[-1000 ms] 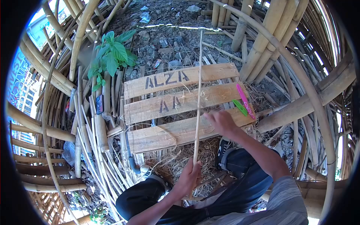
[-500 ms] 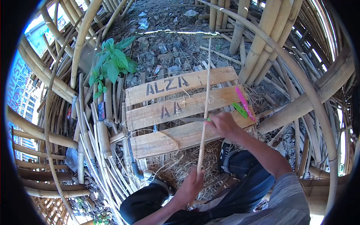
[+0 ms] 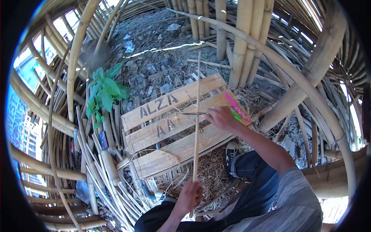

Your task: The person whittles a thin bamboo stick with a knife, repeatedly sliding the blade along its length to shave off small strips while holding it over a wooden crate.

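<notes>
My left hand (image 3: 190, 195) grips the near end of a long thin bamboo stick (image 3: 197, 112), which points away from me over a wooden pallet (image 3: 154, 133) lettered "ALZA". My right hand (image 3: 221, 117) holds a knife with a green handle; its thin blade (image 3: 192, 113) points left and touches the stick about halfway up. A pink-handled tool (image 3: 235, 106) lies on the pallet just beyond my right hand. My knees in dark trousers are at the bottom.
Thick bamboo poles (image 3: 241, 38) stand behind the pallet and curve around on all sides. Split bamboo strips (image 3: 102, 154) lie piled at the left. A green plant (image 3: 104, 91) grows at the left. Shavings (image 3: 212, 170) cover the ground near my shoe (image 3: 231, 152).
My right hand rose from the pallet's right end and brought the knife blade across to the stick. The view tilted and shifted; my left hand kept its grip.
</notes>
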`<state>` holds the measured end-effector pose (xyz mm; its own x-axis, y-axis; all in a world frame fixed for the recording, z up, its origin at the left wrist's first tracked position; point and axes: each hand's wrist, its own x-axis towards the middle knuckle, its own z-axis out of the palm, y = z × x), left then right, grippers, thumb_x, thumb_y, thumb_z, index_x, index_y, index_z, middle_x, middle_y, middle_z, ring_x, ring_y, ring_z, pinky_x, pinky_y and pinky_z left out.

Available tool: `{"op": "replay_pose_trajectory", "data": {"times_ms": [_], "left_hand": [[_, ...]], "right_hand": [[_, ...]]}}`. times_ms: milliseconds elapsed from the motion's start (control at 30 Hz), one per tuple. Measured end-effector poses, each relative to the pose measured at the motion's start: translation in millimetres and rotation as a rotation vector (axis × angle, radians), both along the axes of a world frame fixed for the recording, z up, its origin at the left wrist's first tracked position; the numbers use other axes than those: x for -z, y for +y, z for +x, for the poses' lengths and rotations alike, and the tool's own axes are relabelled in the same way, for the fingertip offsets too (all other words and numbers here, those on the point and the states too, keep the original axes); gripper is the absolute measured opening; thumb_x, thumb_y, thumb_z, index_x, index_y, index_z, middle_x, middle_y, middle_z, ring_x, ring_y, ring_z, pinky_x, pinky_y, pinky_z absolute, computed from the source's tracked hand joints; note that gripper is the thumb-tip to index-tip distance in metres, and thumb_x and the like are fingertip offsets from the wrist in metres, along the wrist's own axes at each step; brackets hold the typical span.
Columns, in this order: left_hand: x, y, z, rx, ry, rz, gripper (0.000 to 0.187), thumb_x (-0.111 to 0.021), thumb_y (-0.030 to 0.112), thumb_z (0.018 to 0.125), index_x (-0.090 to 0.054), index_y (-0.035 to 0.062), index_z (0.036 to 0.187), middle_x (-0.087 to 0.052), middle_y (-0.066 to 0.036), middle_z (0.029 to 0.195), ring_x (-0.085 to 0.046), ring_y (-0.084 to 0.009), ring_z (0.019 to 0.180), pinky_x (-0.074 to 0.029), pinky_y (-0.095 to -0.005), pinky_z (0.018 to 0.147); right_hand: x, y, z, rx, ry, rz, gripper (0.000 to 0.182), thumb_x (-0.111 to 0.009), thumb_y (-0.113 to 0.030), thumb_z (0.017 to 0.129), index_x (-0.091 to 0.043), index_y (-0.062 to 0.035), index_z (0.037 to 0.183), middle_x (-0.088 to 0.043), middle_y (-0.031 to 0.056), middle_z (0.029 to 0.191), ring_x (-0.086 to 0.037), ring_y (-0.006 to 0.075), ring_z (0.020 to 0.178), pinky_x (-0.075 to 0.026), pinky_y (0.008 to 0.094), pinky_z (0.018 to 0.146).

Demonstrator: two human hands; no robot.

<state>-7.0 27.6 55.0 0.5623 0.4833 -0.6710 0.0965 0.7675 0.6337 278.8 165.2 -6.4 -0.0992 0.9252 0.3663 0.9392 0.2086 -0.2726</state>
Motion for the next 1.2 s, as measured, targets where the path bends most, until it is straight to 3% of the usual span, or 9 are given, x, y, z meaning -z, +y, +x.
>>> {"op": "replay_pose_trajectory", "data": {"times_ms": [233, 400, 433, 500, 667, 767, 900, 1000, 1200], "left_hand": [[6, 14, -5, -0.011, -0.029, 0.104, 0.029, -0.036, 0.036, 0.098, -0.042, 0.008, 0.093, -0.033, -0.001, 0.056, -0.03, -0.0107, 0.037, -0.027, -0.026, 0.034], [22, 33, 3, 0.047, 0.225, 0.171, 0.035, -0.039, 0.036, 0.097, -0.048, 0.0034, 0.103, -0.051, -0.006, 0.072, -0.057, -0.0173, 0.055, -0.046, -0.0292, 0.053], [30, 35, 3, 0.05, 0.224, 0.174, 0.035, -0.039, 0.036, 0.097, -0.048, 0.0034, 0.103, -0.051, -0.006, 0.072, -0.057, -0.0173, 0.055, -0.046, -0.0292, 0.053], [47, 38, 6, 0.199, 0.342, 0.551, 0.035, -0.045, 0.034, 0.095, -0.048, 0.0011, 0.105, -0.056, -0.008, 0.077, -0.059, -0.0187, 0.061, -0.046, -0.0302, 0.057], [63, 39, 18, 0.33, 0.559, 0.711, 0.044, -0.054, 0.036, 0.09, -0.048, -0.0038, 0.107, -0.063, -0.023, 0.078, -0.064, -0.0349, 0.074, -0.048, -0.0415, 0.067], [82, 38, 22, 0.316, 0.57, 0.769, 0.044, -0.054, 0.035, 0.09, -0.047, -0.0042, 0.108, -0.063, -0.023, 0.078, -0.064, -0.037, 0.074, -0.048, -0.0427, 0.066], [91, 36, 28, 0.314, 0.58, 0.886, 0.039, -0.054, 0.032, 0.091, -0.044, -0.0023, 0.105, -0.061, -0.02, 0.076, -0.063, -0.0277, 0.068, -0.046, -0.0378, 0.06], [93, 35, 31, 0.243, 0.548, 0.83, 0.039, -0.058, 0.027, 0.088, -0.044, -0.0039, 0.107, -0.062, -0.024, 0.076, -0.064, -0.0379, 0.073, -0.048, -0.0434, 0.062], [113, 31, 35, 0.033, 0.311, 0.709, 0.031, -0.059, 0.014, 0.088, -0.041, -0.0044, 0.106, -0.061, -0.017, 0.081, -0.064, -0.0222, 0.065, -0.05, -0.0334, 0.057]], "right_hand": [[-9, -7, -2, 0.018, 0.092, -0.2, 0.06, -0.042, -0.053, 0.091, -0.059, -0.0001, 0.068, -0.058, 0.019, 0.059, -0.062, 0.0355, 0.062, -0.048, 0.0457, 0.057], [-21, -10, 6, 0.022, 0.099, -0.345, 0.059, -0.046, -0.054, 0.089, -0.063, 0.001, 0.076, -0.06, 0.0191, 0.061, -0.063, 0.0348, 0.064, -0.05, 0.0443, 0.058], [-21, -11, 6, 0.008, 0.103, -0.385, 0.059, -0.047, -0.055, 0.088, -0.064, 0.0013, 0.079, -0.06, 0.0192, 0.063, -0.064, 0.0346, 0.064, -0.051, 0.0438, 0.058], [-15, -9, 7, 0.006, 0.085, -0.389, 0.059, -0.048, -0.054, 0.088, -0.065, 0.0014, 0.08, -0.061, 0.0195, 0.065, -0.064, 0.0348, 0.065, -0.051, 0.0437, 0.059], [-5, -8, 10, -0.017, 0.025, -0.386, 0.058, -0.049, -0.054, 0.087, -0.065, 0.0015, 0.081, -0.062, 0.0206, 0.069, -0.064, 0.0355, 0.066, -0.052, 0.0437, 0.061], [0, -7, 12, -0.039, 0.006, -0.366, 0.058, -0.049, -0.054, 0.086, -0.065, 0.0016, 0.08, -0.062, 0.0202, 0.067, -0.064, 0.0357, 0.065, -0.052, 0.044, 0.061], [-1, -7, 11, -0.043, -0.024, -0.392, 0.057, -0.051, -0.053, 0.086, -0.066, 0.0014, 0.08, -0.062, 0.0192, 0.064, -0.064, 0.0355, 0.063, -0.052, 0.0442, 0.06], [-3, -9, 9, -0.045, -0.006, -0.401, 0.056, -0.053, -0.053, 0.085, -0.066, 0.0011, 0.082, -0.062, 0.0192, 0.064, -0.064, 0.0353, 0.062, -0.052, 0.0443, 0.06], [-1, -7, 9, -0.049, 0.009, -0.425, 0.056, -0.053, -0.055, 0.084, -0.067, -0.0004, 0.086, -0.062, 0.0194, 0.065, -0.064, 0.0355, 0.062, -0.052, 0.0439, 0.061]]}}
